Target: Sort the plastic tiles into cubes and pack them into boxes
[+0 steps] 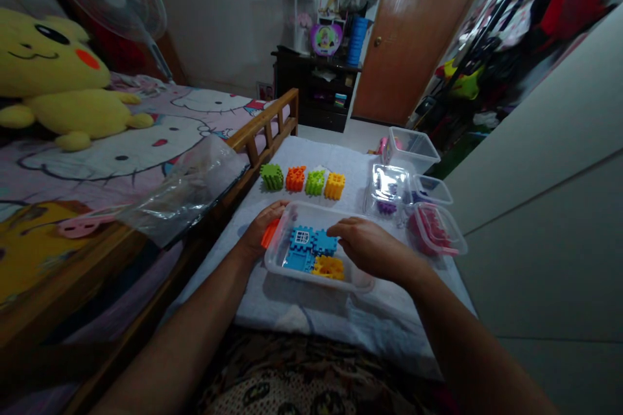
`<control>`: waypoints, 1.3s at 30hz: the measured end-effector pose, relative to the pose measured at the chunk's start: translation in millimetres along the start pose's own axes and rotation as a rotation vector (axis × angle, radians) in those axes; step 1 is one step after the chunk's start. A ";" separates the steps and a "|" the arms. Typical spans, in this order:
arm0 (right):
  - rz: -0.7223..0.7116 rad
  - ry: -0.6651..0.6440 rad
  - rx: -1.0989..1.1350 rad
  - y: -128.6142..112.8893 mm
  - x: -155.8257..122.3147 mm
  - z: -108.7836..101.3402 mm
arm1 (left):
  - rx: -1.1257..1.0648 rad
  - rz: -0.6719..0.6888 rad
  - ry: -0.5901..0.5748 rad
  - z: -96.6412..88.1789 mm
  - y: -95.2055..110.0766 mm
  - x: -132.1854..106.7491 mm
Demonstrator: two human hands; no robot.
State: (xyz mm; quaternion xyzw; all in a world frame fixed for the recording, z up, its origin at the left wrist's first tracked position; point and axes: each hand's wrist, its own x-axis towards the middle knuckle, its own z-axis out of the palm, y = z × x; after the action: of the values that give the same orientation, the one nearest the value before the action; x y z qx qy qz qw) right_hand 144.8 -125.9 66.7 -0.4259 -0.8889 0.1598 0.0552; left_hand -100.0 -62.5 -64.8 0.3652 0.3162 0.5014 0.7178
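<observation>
A clear plastic tub point(318, 281) lies in front of me on the light cloth. In it are blue interlocking building blocks point(298, 260), one with a white window pattern, and a yellow block point(328, 267). My left hand point(263, 228) is closed on the tub's left end, beside an orange piece point(269, 234); whether this is a handle or a block I cannot tell. Over the tub's right side, my right hand point(367, 246) has its fingers pinched at the edge of a blue block point(325, 243). The fingertips are partly hidden.
Behind the tub stand green point(271, 176), orange point(295, 178), lime point(315, 182) and yellow block stacks point(335, 186). To the right are a clear box with purple pieces point(387, 189), a pink-filled container point(433, 230) and a tall clear bin point(413, 148). A wooden rail point(263, 126) borders the left.
</observation>
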 end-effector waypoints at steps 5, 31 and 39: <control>0.107 0.116 -0.038 30.5 27.1 -24.1 | -0.025 0.000 0.037 -7.4 -6.1 3.9; 0.369 -0.007 -0.336 119.1 140.7 6.3 | -0.051 -0.044 -0.014 1.1 2.6 -0.6; 0.204 0.132 -0.199 90.8 101.5 -41.9 | -0.042 -0.024 -0.011 0.0 1.0 0.5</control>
State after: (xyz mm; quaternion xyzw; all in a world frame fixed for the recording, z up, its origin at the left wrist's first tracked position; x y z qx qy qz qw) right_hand 157.7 15.9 72.3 -0.5267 -0.8470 0.0472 0.0545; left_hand -100.4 -61.8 -64.1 0.3490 0.3062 0.4973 0.7330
